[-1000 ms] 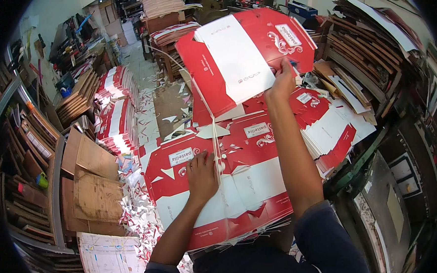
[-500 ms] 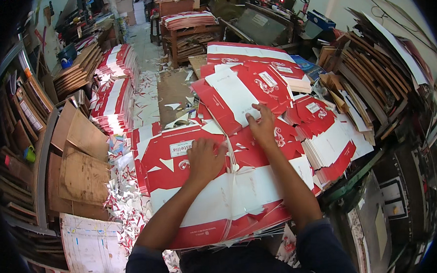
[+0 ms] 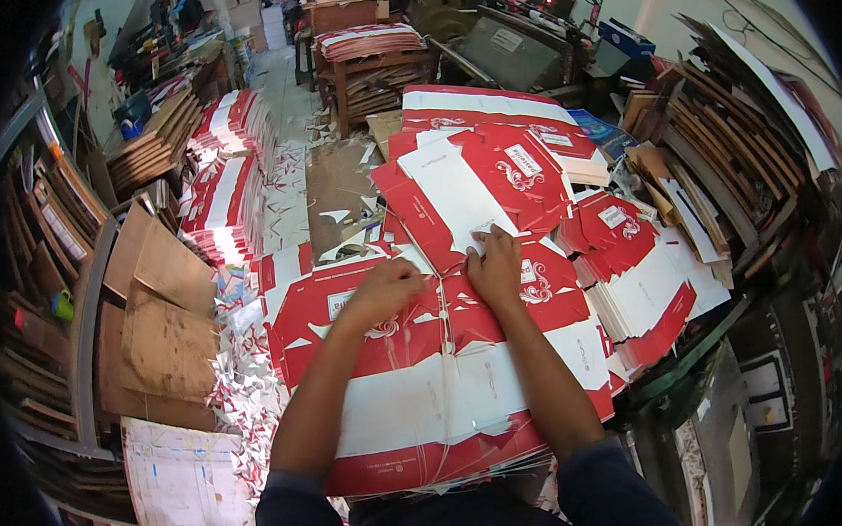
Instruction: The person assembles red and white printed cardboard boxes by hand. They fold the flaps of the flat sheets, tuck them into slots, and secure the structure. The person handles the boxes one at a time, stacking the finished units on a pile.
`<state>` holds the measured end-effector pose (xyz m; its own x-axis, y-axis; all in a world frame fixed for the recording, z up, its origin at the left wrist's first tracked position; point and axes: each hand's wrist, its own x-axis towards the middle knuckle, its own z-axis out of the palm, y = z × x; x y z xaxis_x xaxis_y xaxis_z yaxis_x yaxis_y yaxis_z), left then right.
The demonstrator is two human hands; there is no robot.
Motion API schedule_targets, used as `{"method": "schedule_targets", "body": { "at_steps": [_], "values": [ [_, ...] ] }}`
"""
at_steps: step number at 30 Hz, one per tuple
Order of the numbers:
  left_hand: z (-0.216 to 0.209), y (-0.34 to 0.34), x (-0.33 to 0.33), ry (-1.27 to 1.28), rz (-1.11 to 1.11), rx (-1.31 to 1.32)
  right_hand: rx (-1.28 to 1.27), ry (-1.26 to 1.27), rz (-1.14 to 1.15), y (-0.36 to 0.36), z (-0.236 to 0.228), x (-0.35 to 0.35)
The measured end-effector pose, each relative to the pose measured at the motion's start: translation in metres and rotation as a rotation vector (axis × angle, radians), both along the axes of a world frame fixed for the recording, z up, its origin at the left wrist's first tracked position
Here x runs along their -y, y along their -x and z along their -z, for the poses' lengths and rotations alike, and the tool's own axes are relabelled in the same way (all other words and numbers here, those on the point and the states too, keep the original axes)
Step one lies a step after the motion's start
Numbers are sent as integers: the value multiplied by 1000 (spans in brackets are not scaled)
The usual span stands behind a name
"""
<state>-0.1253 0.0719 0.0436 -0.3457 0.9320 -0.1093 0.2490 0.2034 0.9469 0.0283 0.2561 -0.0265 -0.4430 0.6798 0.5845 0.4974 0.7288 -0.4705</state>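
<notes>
Head view, left hand: I see the left hand (image 3: 377, 292) over the left half of the near sheet stack (image 3: 390, 403), fingers curled inward near the string; whether they pinch it, I cannot tell.
Right hand: The right hand (image 3: 496, 270) is at the near end of the carton pile (image 3: 446, 193), thumb and fingers part-way apart; I cannot tell whether they grip it.
Carton pile: Red and white, it lies slanted just beyond my hands, its near corner by the string.
String: The string (image 3: 444, 321) runs near to far over the stack's middle.
Snag risk: A tug could, I judge, catch the torn card edges or tear the sheets.
Slide risk: The slanted pile might slip if pushed, perhaps toward the fanned cartons (image 3: 632, 285) on the right.
Floor: Paper scraps (image 3: 243, 406) at left could be slippery underfoot.
</notes>
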Motion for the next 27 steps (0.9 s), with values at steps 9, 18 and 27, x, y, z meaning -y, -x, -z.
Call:
{"method": "schedule_targets", "body": {
  "at_steps": [9,18,27],
  "values": [
    [-7,89,42,-64,-172,-99,-55,48,27,-4,-4,0],
    [34,58,-90,19,-333,-24,-304,132,-36,-5,1,-9],
    [3,40,-118,-40,-402,281,-571,283,7,-11,-4,-12]
  ]
}}
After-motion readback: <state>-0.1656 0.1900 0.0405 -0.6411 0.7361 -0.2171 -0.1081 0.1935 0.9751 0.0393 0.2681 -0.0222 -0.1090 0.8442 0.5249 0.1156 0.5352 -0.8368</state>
